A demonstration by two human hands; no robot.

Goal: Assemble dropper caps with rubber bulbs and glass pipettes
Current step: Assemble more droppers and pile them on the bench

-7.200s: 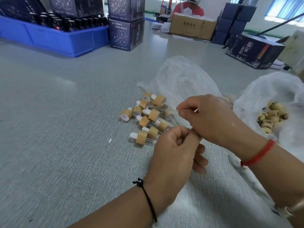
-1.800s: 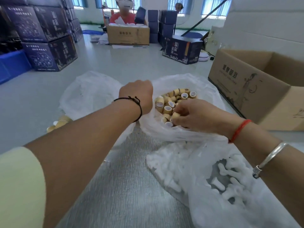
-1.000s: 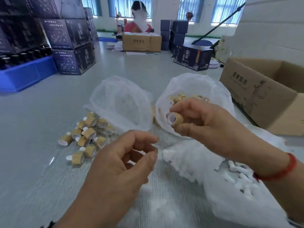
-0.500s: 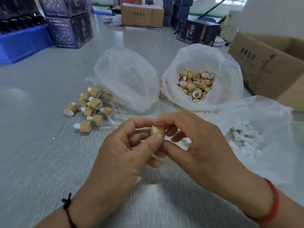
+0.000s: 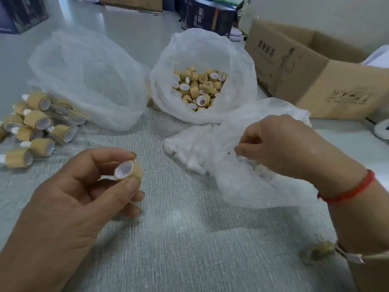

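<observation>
My left hand (image 5: pixel 80 194) pinches a bamboo-coloured dropper cap (image 5: pixel 128 170) between thumb and fingers, its white inside facing me. My right hand (image 5: pixel 282 144) reaches into a clear plastic bag of white rubber bulbs (image 5: pixel 210 157) with its fingers curled; what they hold is hidden. Behind, an open bag of loose caps (image 5: pixel 197 87) stands at the centre. A pile of finished droppers with glass pipettes (image 5: pixel 35 127) lies at the left.
A crumpled plastic bag (image 5: pixel 88 76) lies behind the finished pile. An open cardboard box (image 5: pixel 311 68) stands at the right, dark printed boxes (image 5: pixel 206 15) farther back. A small round white object (image 5: pixel 382 129) sits at the right edge.
Half a second ago both hands held the cap together. Now my left hand alone holds it, and my right hand has moved right into the bulb bag.
</observation>
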